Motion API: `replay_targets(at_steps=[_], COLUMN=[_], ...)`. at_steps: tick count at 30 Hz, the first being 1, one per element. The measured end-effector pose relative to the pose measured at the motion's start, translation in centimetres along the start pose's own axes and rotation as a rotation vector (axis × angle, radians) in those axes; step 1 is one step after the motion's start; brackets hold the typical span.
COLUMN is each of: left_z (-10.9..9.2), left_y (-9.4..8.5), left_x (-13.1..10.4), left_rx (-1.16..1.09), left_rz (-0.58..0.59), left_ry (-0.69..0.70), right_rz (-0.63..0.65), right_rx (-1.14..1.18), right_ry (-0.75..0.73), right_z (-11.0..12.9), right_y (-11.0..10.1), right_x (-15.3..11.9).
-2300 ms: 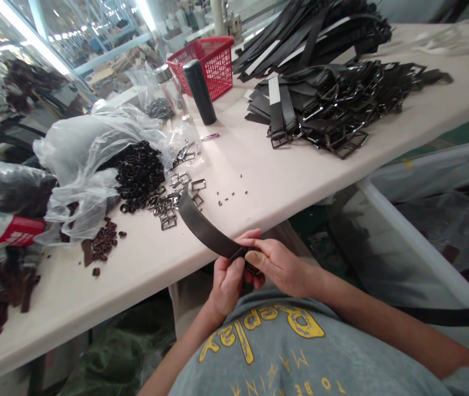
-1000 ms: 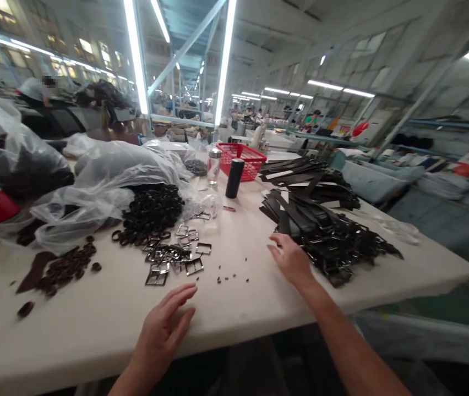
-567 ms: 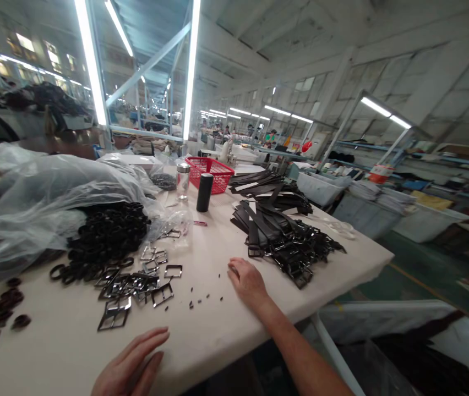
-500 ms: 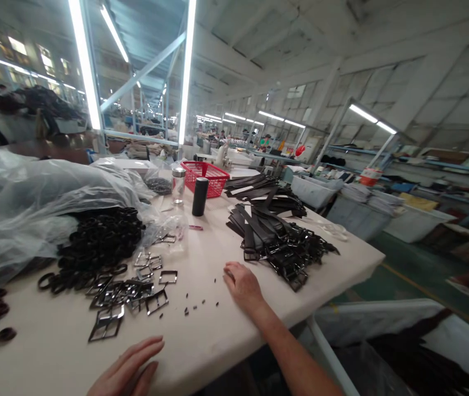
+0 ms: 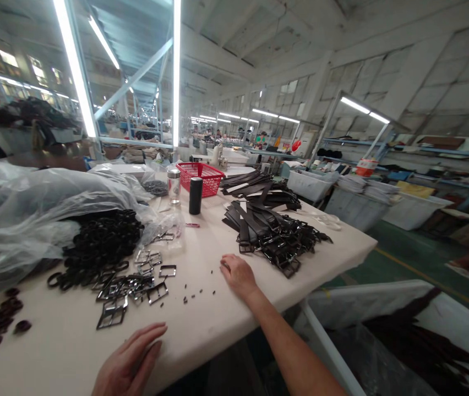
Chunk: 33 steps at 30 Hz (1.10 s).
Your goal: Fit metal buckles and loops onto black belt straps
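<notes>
Probably, lifting an outlying one by its edge suits the buckles (image 5: pixel 125 289) best, as they look tangled. Just on their near side the left hand (image 5: pixel 129 363) is open, nothing visible in it; well right of them the right hand (image 5: pixel 238 276) is loosely curled, whether around anything I cannot tell.

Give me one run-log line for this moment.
left hand: open, near loose buckles | right hand: no held item visible, near strap pile | table: red basket, black cylinder
</notes>
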State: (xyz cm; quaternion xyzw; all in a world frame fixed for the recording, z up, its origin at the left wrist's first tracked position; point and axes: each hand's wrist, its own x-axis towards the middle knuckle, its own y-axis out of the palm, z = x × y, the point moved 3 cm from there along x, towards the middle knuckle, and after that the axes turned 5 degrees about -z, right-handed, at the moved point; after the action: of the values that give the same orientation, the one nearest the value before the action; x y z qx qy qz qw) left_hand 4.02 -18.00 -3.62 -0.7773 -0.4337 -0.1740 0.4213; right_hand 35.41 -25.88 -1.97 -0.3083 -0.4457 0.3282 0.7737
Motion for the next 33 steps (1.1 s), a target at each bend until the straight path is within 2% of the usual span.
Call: replay_targets(at_steps=[6, 12, 17, 20, 23, 25, 28, 30, 33], left_z=[-2.3, -2.6, -3.1, -3.2, -2.8, -2.1, 0.1, 2.1, 5.2], left_y=[0.4, 0.3, 1.3, 2.9, 6.0, 9.0, 14.9, 19.3, 25.2], left_x=[0.3, 1.2, 1.1, 3.5, 9.0, 13.9, 21.3, 25.4, 28.6], left_rx=[-0.002, -0.034, -0.102, -0.137, -0.096, -0.071, 0.020, 0.133, 0.271], left_rz=[0.035, 0.033, 0.019, 0.043, 0.163, 0.247, 0.345, 0.401, 0.483], left_ry=[-0.172, -0.270, -0.361, -0.349, -0.176, -0.066, 0.019, 0.045, 0.050], right_rz=[-0.013, 0.001, -0.003, 0.009, 0.002, 0.002, 0.035, 0.023, -0.014], right_rx=[0.072, 0.117, 0.075, 0.041, -0.018, -0.047, -0.049, -0.035, -0.070], right_ry=[0.014, -0.033, -0.027, -0.023, 0.009, 0.028, 0.055, 0.048, -0.043], right_z=[-0.5, -2.4, -1.1, -0.2, -0.1, -0.2, -0.3, -0.6, -1.3], right_y=[0.4, 2.0, 1.1, 0.5, 0.5, 0.9, 2.1, 3.3, 5.3], right_x=[0.1, 1.8, 0.8, 0.2, 0.4, 0.4, -0.1, -0.6, -1.1])
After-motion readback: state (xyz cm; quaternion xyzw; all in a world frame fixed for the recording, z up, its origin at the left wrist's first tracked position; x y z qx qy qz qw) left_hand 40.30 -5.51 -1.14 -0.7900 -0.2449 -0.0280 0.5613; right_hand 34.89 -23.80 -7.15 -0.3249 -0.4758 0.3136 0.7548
